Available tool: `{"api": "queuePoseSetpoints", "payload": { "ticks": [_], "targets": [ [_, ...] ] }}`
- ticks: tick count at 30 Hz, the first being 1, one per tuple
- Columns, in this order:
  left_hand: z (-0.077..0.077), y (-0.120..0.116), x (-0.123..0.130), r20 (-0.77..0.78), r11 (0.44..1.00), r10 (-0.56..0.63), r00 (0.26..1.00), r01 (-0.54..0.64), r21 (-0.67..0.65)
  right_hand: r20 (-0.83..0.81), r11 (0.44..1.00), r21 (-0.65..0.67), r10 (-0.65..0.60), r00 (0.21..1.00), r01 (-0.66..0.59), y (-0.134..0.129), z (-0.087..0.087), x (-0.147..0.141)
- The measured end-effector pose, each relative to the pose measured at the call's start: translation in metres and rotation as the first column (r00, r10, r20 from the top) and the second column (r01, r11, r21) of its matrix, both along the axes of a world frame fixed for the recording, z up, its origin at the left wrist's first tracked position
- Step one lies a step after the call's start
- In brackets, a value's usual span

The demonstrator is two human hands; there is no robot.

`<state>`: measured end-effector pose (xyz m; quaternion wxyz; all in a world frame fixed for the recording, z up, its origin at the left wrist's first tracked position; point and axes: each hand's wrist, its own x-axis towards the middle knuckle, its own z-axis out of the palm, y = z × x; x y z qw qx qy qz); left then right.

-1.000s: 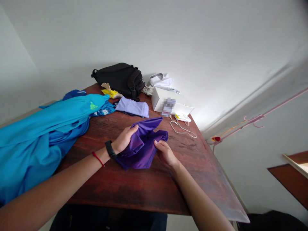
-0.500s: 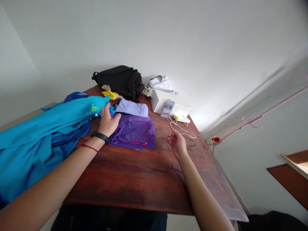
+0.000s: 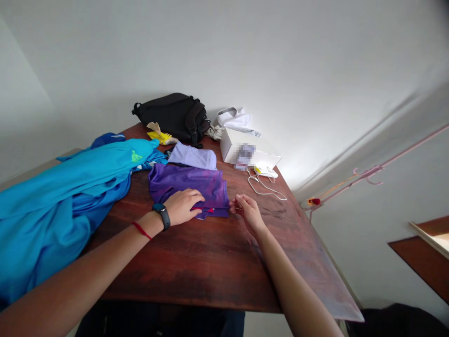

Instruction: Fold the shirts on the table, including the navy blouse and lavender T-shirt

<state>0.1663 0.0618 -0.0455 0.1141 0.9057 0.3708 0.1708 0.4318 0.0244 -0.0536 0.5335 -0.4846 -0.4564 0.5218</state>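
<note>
A folded purple garment [image 3: 185, 180], with a strip of red showing at its near edge, lies on the wooden table. My left hand [image 3: 183, 207] rests over its near part, fingers apart and stretched to the right. Beside the garment's right edge is my right hand [image 3: 248, 213], its fingers loosely curled with small gaps between them. Those fingertips are close to the cloth, and I cannot tell whether they touch it. Just behind the purple garment lies a folded lavender cloth [image 3: 193, 156]. To the left, a bright blue garment [image 3: 80, 173] is heaped along the table.
On the wooden table [image 3: 196, 267] a black bag [image 3: 168, 117] lies at the back, with a yellow packet [image 3: 160, 136] in front. A white box [image 3: 229, 147], white cloth [image 3: 236, 122] and white cable [image 3: 261, 189] sit back right. A pink rod with hooks [image 3: 372, 171] runs along the right.
My left hand has moved right and nearer, from the garment's far left corner to its near part. My right hand has moved left to the garment's right edge.
</note>
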Motion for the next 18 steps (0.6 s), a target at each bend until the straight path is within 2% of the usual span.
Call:
{"api": "queuePoseSetpoints", "payload": {
  "ticks": [8, 10, 13, 16, 18],
  "targets": [
    [-0.001, 0.008, -0.008, -0.038, 0.99, 0.121, 0.992, -0.117, 0.082, 0.045, 0.998, -0.038, 0.058, 0.997, -0.057, -0.003, -0.004, -0.007],
    [0.003, 0.007, -0.008, -0.011, 0.988, 0.14, 0.99, -0.139, 0.065, 0.046, 0.997, -0.042, 0.062, 0.997, -0.06, -0.002, -0.005, -0.007],
    [0.01, 0.004, -0.007, 0.039, 0.967, 0.252, 0.967, -0.253, 0.009, 0.041, 0.997, -0.046, 0.068, 0.997, -0.066, -0.002, -0.006, -0.007],
    [0.016, 0.004, -0.006, 0.158, 0.939, 0.345, 0.925, -0.339, -0.061, 0.049, 0.997, -0.042, 0.072, 0.996, -0.07, -0.003, -0.006, -0.008],
    [0.019, 0.006, -0.005, 0.319, 0.946, 0.319, 0.892, -0.281, -0.16, 0.056, 0.997, -0.033, 0.071, 0.996, -0.069, -0.004, -0.004, -0.009]
  ]
}}
